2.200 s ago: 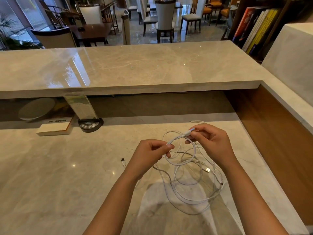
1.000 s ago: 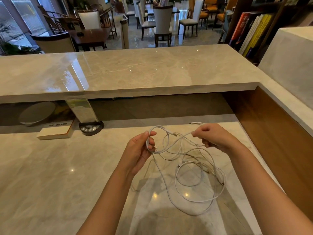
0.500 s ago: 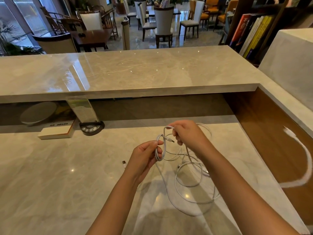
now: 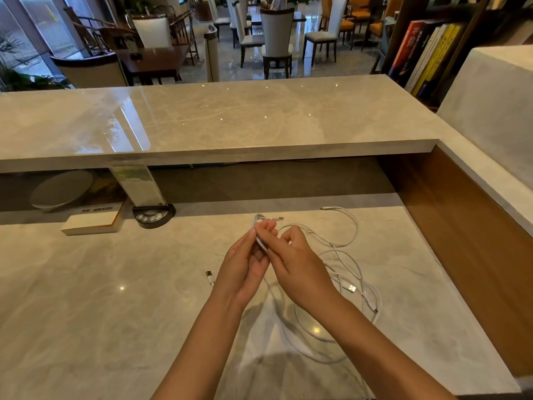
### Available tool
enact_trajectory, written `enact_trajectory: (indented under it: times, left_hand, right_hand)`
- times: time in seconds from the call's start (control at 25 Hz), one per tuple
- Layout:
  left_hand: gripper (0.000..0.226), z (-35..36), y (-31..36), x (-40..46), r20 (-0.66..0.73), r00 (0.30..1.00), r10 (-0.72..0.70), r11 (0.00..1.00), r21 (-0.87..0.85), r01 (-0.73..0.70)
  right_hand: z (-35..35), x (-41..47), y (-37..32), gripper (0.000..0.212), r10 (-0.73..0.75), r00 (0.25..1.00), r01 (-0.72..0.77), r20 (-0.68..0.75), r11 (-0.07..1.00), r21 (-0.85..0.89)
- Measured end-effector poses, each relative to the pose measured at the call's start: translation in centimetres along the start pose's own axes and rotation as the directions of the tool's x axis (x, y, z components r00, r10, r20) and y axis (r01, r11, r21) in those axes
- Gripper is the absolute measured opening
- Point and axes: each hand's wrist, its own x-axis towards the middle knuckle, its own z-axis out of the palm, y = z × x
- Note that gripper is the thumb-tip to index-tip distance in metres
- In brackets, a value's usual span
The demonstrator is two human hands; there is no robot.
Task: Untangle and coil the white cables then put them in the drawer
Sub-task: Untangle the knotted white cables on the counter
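White cables [image 4: 350,269] lie tangled in loose loops on the marble desk [image 4: 115,298], to the right of my hands. My left hand [image 4: 245,264] pinches a small folded loop of one cable, with a plug end sticking out above the fingertips. My right hand [image 4: 294,264] presses against it and holds the same cable just below. A USB plug [image 4: 352,288] rests among the loops, and another plug end [image 4: 209,277] lies left of my left wrist. No drawer is in view.
A raised marble counter [image 4: 230,122] runs across the back. Under it sit a small book-like box [image 4: 92,220], a dark button device [image 4: 154,216] with a clear stand, and a round plate [image 4: 62,190]. A wooden side panel [image 4: 461,226] bounds the desk on the right.
My hands have come together from being spread apart. The cable section between them is now folded into a short loop in my left fingers, and more cable lies spread to the right.
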Motion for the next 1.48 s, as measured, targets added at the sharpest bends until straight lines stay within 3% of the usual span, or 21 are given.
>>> enact_trajectory:
  times: [0.08, 0.16, 0.24, 0.32, 0.4, 0.52, 0.68, 0.8, 0.96, 1.08, 1.28, 1.48]
  left_hand:
    - [0.027, -0.1, 0.5, 0.3, -0.039, 0.999, -0.019, 0.994, -0.104, 0.015]
    - [0.028, -0.5, 1.6, 0.6, -0.069, 0.997, -0.018, 0.979, -0.203, 0.003]
    - [0.027, -1.2, 3.0, 0.8, -0.039, 0.999, 0.009, 0.976, -0.219, -0.017]
    - [0.020, -1.6, 3.8, 0.8, 0.024, 1.000, 0.014, 0.984, -0.175, -0.010]
    - [0.012, -1.8, 3.7, 0.7, 0.070, 0.998, -0.003, 0.991, -0.131, 0.012]
    - [0.008, -1.9, 2.9, 0.8, 0.123, 0.992, -0.034, 0.988, -0.143, 0.051]
    - [0.032, -2.5, 2.8, 0.8, 0.236, 0.967, -0.092, 0.984, -0.128, 0.125]
    - [0.024, -2.4, 2.6, 0.4, 0.296, 0.944, -0.145, 0.988, 0.102, 0.119]
    - [0.017, -1.3, 1.3, -0.2, 0.208, 0.963, -0.169, 0.907, 0.415, 0.069]
    - [0.026, -0.8, 0.6, -0.2, 0.107, 0.989, -0.101, 0.866, 0.499, 0.034]
    - [0.026, -0.9, -0.3, 0.2, -0.016, 0.999, 0.034, 0.875, 0.484, -0.022]
    - [0.027, -1.0, -1.1, 0.3, -0.072, 0.996, 0.055, 0.943, 0.331, -0.028]
  right_hand:
    - [0.2, -0.7, 0.4, 0.047, -0.035, 0.998, 0.036, 0.056, 0.999, -0.030]
    - [0.3, -1.6, 1.2, 0.041, 0.008, 0.997, -0.019, 0.074, 0.990, 0.142]
    - [-0.6, -2.0, 2.2, 0.019, 0.163, 0.978, -0.205, 0.130, 0.870, 0.448]
    - [-2.3, -1.8, 3.5, 0.008, 0.231, 0.930, -0.362, 0.285, 0.697, 0.619]
    - [-4.0, -1.4, 4.7, 0.012, 0.192, 0.896, -0.422, 0.401, 0.651, 0.631]
    - [-6.1, -0.6, 6.1, 0.017, 0.176, 0.834, -0.482, 0.523, 0.693, 0.536]
    - [-9.0, 1.0, 7.8, 0.018, 0.226, 0.734, -0.518, 0.640, 0.796, 0.313]
    - [-9.9, 2.9, 7.4, 0.022, 0.336, 0.753, -0.427, 0.565, 0.904, 0.031]
    - [-8.7, 5.6, 4.1, 0.024, 0.367, 0.898, -0.336, 0.244, 0.928, -0.160]
    - [-6.9, 5.9, 1.3, 0.017, 0.273, 0.961, -0.266, 0.046, 0.957, -0.112]
    - [-3.1, 4.2, -0.4, 0.030, 0.250, 0.960, -0.270, 0.124, 0.944, 0.191]
    - [0.4, 1.7, 0.1, 0.030, 0.205, 0.977, -0.181, -0.058, 0.942, 0.283]
